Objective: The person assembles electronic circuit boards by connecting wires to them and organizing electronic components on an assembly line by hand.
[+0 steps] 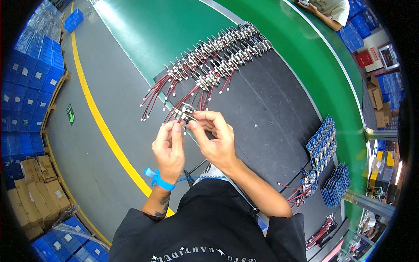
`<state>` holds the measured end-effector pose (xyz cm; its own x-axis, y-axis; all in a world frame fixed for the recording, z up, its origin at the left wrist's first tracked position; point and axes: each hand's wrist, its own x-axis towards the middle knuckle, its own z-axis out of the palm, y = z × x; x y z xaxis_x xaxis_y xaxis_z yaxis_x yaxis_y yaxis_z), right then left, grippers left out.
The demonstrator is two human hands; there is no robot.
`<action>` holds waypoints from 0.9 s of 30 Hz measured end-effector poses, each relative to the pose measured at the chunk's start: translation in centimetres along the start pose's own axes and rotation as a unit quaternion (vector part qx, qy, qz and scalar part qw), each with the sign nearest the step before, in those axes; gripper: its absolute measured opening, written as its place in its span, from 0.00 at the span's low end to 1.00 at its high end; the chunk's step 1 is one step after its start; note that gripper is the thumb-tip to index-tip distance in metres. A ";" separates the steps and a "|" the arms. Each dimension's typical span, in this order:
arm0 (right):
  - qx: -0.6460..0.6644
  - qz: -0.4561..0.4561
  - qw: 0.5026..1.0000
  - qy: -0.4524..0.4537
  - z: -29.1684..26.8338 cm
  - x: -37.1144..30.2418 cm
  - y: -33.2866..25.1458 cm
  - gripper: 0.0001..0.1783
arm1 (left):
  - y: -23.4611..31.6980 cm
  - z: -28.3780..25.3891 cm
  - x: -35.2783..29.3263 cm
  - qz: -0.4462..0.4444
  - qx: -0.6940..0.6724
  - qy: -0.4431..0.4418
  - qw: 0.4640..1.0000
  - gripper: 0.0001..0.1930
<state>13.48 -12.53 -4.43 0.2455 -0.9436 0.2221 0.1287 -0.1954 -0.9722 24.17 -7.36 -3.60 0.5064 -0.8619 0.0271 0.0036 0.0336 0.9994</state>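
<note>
In front of my chest I hold a small circuit board (184,112) with white connectors and thin red and black wires. My right hand (218,142) pinches its right side between thumb and fingers. At the board's lower left, my left hand (168,148) has thumb and index finger pressed together on it or on its wires; the exact contact is hidden. A blue wrist strap (162,181) with a coiled cord is around my left wrist. Just beyond my hands, two long rows of similar wired boards (209,78) lie on the black work surface (266,100).
At the right are blue circuit board panels (323,142), a stack of blue boards (336,185) and a bundle of red wires (322,231). Blue bins (32,83) and cardboard boxes (39,192) are piled at the left. Another person's arm (321,16) shows at the far right.
</note>
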 end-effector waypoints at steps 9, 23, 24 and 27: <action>-0.014 -0.070 0.997 0.035 0.5 0.3 0.5 0.12 | 1.3 -0.6 0.0 -0.186 -0.207 -0.056 0.959 0.14; -0.245 -0.235 0.940 0.041 0.7 0.4 0.3 0.10 | 0.3 -0.2 0.4 -0.096 -0.194 0.060 0.974 0.15; -0.245 -0.235 0.940 0.040 0.7 0.5 0.4 0.10 | -0.1 -0.2 0.8 -0.042 -0.150 0.125 0.980 0.14; -0.225 -0.156 0.957 0.091 0.2 1.8 0.7 0.08 | 0.4 -1.3 1.5 0.034 -0.102 0.201 0.974 0.13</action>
<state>14.26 -14.33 -4.69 0.0850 -0.8431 0.5311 -0.2692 -0.5326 -0.8024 26.10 -7.98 -3.15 0.8082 -0.5874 0.0427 0.1078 0.2189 0.9698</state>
